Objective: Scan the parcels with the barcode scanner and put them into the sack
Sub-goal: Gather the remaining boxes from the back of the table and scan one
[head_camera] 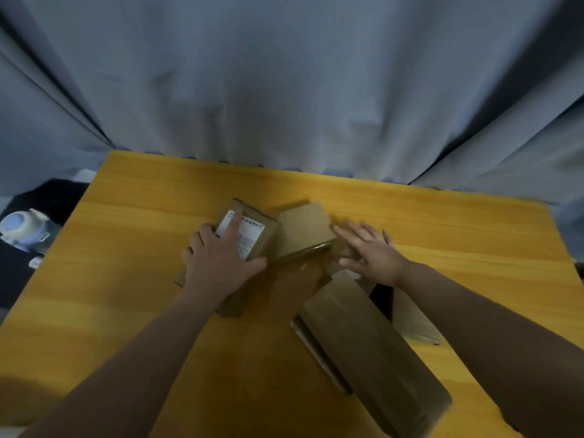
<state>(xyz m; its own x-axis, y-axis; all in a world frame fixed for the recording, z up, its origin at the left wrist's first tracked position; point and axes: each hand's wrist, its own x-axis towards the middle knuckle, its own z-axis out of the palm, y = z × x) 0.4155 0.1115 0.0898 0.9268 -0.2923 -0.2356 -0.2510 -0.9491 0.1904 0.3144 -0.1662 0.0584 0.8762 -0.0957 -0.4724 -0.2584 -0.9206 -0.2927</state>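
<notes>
Several brown cardboard parcels lie on the yellow wooden table. My left hand rests on a small parcel with a white label, fingers wrapped over its left side and index finger stretched across the label. Touching that parcel on the right is a plain square parcel. My right hand hovers flat with fingers spread just right of it, holding nothing. A long parcel lies diagonally in the near middle, and another parcel sits partly under my right forearm. No scanner or sack is visible.
A grey curtain hangs right behind the table's far edge. Left of the table, on a dark surface, stands a white and blue rounded object. A parcel edge shows under my left wrist.
</notes>
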